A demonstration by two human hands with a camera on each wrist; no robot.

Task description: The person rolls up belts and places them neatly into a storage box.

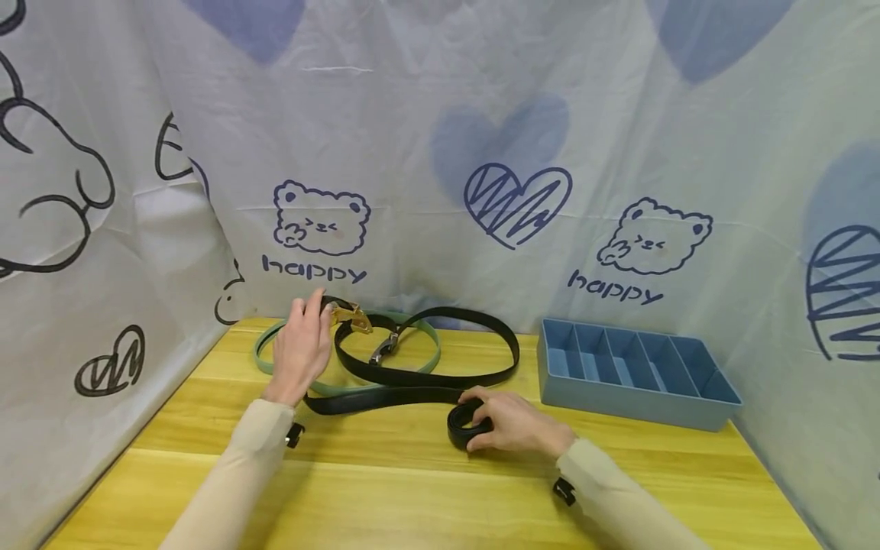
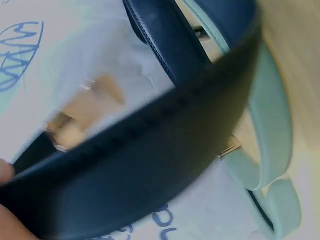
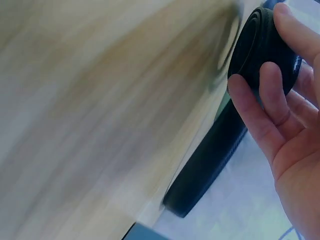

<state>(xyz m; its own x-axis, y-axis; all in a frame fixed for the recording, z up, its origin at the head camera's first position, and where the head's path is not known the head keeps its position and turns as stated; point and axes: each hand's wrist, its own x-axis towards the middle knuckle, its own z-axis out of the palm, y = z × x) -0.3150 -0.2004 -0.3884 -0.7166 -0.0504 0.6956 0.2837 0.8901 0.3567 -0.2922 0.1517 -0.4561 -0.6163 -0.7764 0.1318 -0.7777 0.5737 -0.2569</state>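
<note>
Printed white cloth (image 1: 412, 145) backs a yellow wood-grain table (image 1: 385, 496) bearing a blue divided tray (image 1: 632, 405). Left of the tray, a black belt (image 1: 399, 397) is partly rolled; its coil (image 1: 459, 431), nearest the tray, faces its hollow upward. From there the strap's long axis runs leftward, away from the tray, passing behind the left hand (image 1: 302, 347). That hand's thumb and finger pinch black strap near a gold buckle (image 1: 352, 315). Right hand (image 1: 516, 422), between coil and tray: thumb and fingers parted by the coil's width, gripping its rim.
</note>
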